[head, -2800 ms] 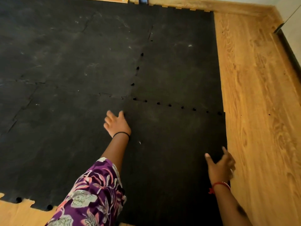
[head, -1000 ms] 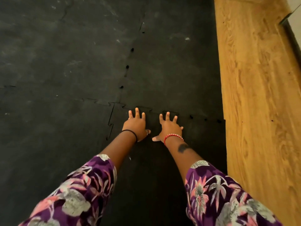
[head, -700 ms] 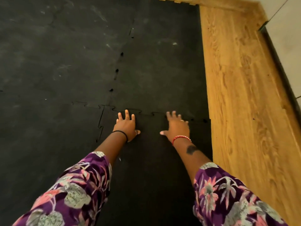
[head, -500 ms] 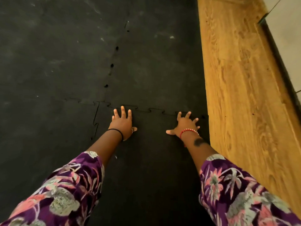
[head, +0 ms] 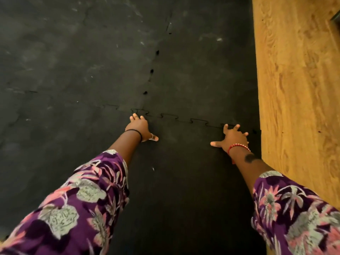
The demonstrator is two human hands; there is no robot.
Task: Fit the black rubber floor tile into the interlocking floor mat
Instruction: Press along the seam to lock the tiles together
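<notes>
The black rubber floor tile lay flat on the floor, matte and faintly grained, its far edge cut in puzzle-shaped tabs that met the interlocking floor mat along a wavy seam; the mat was duller and greyer, scuffed with pale marks, and a second seam with small dark gaps ran away from the corner; the left hand pressed palm-down at the tile's far left corner, fingers spread and thumb out, its grip open flat and holding nothing; the right hand lay splayed likewise near the far right corner, fingertips at the seam, grip open on nothing; a black band circled the left wrist and a red beaded bracelet the right; purple floral sleeves covered both forearms; glossy, grained wooden flooring bordered the tile's right edge
</notes>
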